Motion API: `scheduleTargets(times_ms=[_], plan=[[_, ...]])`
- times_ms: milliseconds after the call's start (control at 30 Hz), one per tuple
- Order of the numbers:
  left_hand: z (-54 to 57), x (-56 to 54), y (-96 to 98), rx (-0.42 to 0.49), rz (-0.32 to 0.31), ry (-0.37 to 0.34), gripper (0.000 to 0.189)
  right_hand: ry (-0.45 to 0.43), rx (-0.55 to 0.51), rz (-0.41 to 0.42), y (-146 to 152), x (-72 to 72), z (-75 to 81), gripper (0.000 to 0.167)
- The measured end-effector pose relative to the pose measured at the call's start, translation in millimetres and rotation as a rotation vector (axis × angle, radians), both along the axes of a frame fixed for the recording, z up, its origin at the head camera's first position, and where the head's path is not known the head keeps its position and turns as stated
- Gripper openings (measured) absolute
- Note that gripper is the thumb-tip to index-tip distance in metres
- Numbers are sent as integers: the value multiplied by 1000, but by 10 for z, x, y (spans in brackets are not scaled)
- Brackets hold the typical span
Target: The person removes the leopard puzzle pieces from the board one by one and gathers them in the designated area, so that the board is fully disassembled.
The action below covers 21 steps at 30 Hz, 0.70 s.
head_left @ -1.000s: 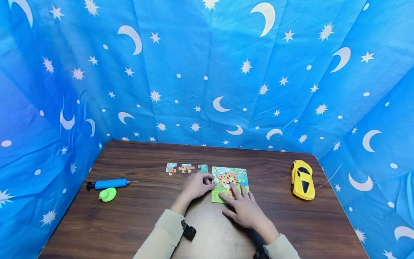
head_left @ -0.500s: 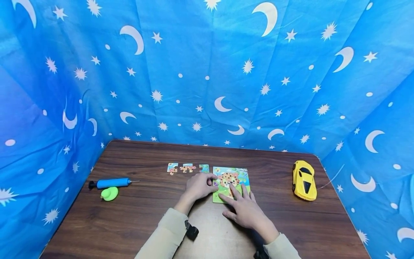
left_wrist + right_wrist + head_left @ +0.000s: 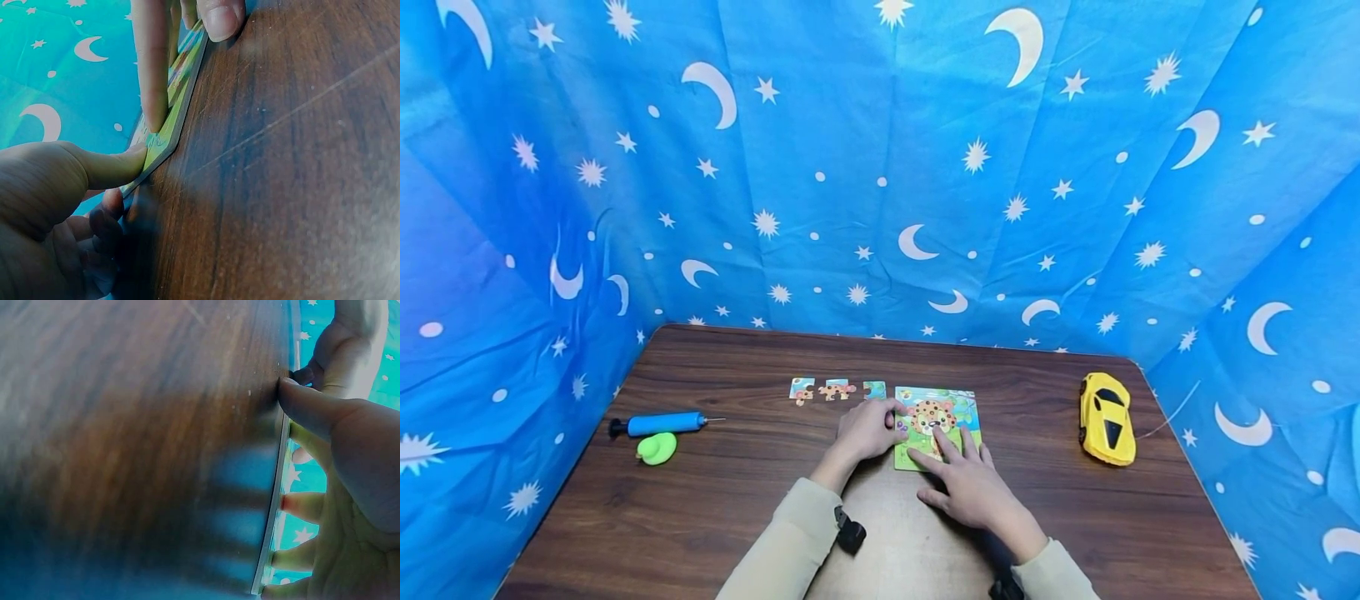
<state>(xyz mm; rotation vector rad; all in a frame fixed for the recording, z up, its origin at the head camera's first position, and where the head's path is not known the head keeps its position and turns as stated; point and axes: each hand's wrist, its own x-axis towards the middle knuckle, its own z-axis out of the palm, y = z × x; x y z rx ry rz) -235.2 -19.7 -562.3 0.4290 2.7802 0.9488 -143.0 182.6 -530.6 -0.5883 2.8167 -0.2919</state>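
A square jigsaw puzzle with a cartoon leopard lies on the table, partly covered by both hands. At its left edge, my left hand pinches the board's side; in the left wrist view the thumb is on top and the other fingers curl by the edge. My right hand rests on the puzzle's lower part with fingers spread, its thumb on the table by the near edge. Loose jigsaw pieces lie behind the left hand: a left piece, a middle piece and a right piece.
On the left of the wooden table lie a blue pump with a needle tip and a green toy duck. A yellow toy car stands at the right. A blue star-and-moon cloth surrounds the table.
The left forearm has shifted slightly to the right, its hand staying at the puzzle's edge. My right hand keeps its place on the puzzle. The head view has shifted a little.
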Motion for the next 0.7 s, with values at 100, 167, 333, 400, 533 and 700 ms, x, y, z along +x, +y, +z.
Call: scheduleTargets(times_ms=[100,167,333,400,533,700], plan=[[0,-5,8,14,5,3,25,-8,1,-3,-2,3,4,56],[-2,-4,9,28,9,15,25,-12,0,-6,-4,3,9,56],[-26,7,0,65,19,54,26,-12,-1,-8,-11,4,26,56],[-37,14,-5,76,21,62,25,-13,2,-9,-13,6,26,56],[-40,32,-14,102,28,63,24,-10,5,-10,-15,9,19,56],[-37,43,-26,175,22,62,24,-1,2,-7,-10,7,2,56]])
